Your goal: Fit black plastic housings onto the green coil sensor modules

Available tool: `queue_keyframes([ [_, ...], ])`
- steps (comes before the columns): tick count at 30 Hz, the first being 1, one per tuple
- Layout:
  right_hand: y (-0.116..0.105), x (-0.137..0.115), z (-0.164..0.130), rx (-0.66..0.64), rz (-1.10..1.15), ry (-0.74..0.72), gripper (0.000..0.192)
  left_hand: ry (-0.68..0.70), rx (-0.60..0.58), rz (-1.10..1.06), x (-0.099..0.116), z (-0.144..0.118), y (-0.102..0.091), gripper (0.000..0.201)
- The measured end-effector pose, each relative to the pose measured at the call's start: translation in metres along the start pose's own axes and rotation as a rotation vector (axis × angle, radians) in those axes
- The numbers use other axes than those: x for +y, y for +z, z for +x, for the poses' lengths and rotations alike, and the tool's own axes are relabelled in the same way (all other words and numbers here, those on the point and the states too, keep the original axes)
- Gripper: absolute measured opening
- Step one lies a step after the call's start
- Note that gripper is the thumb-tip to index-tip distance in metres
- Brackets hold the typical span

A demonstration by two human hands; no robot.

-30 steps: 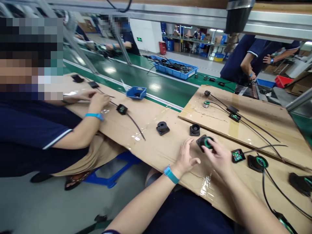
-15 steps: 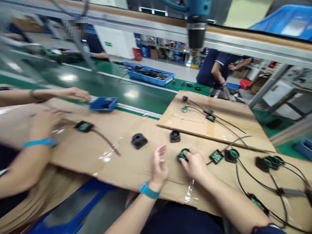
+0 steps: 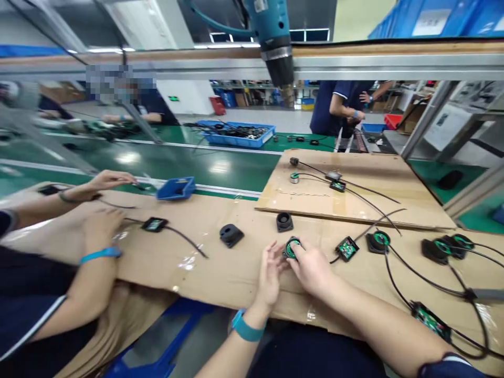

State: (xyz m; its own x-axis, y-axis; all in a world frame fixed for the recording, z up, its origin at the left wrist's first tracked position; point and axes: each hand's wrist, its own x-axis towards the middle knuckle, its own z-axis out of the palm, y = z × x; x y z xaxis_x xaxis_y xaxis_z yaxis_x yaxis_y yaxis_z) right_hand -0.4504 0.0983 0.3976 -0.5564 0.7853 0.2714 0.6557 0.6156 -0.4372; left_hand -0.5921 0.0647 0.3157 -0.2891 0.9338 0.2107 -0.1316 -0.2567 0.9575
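My right hand [image 3: 315,266] grips a round black housing [image 3: 286,255] with a green circuit ring inside, its thumb and fingers at the right side. My left hand [image 3: 270,275] is close against the left side of this housing, fingers extended and slightly curled; whether they touch it I cannot tell. Behind it stands an empty black square-based housing [image 3: 284,221], and a second black housing [image 3: 231,235] lies to the left. Right of my right hand are a small boxed circuit board [image 3: 347,248] with a cable and a black housing with a green ring [image 3: 378,241].
More cabled housings [image 3: 435,250] and a circuit box [image 3: 431,321] lie at right. A raised cardboard sheet [image 3: 271,198] holds wired parts. A power driver [image 3: 275,50] hangs overhead. At left, a co-worker's arms [image 3: 98,231] are near a blue tray [image 3: 163,195] and another board [image 3: 154,224].
My left hand has moved right, up to the housing. The housing in my right hand has tilted up toward my left hand. The co-worker's hand now holds up a small item; the view has shifted.
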Motion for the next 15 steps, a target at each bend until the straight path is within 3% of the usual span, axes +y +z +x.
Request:
queue_keyframes([
  [4, 0.008, -0.001, -0.006, 0.002, 0.226, -0.18, 0.049, -0.176, 0.104, -0.047, 0.02, -0.002, 0.009, 0.058],
  [8, 0.006, 0.034, -0.017, 0.136, 0.237, -0.279, 0.058, -0.278, 0.153, -0.093, 0.058, 0.003, -0.013, 0.053],
  [12, 0.002, 0.084, -0.022, 0.438, 0.184, -0.163, 0.045, -0.197, 0.2, -0.054, 0.132, 0.013, -0.057, 0.048],
  [15, 0.014, 0.103, -0.028, 0.461, 0.243, -0.038, 0.043, -0.017, 0.293, 0.187, 0.207, 0.03, -0.102, 0.041],
])
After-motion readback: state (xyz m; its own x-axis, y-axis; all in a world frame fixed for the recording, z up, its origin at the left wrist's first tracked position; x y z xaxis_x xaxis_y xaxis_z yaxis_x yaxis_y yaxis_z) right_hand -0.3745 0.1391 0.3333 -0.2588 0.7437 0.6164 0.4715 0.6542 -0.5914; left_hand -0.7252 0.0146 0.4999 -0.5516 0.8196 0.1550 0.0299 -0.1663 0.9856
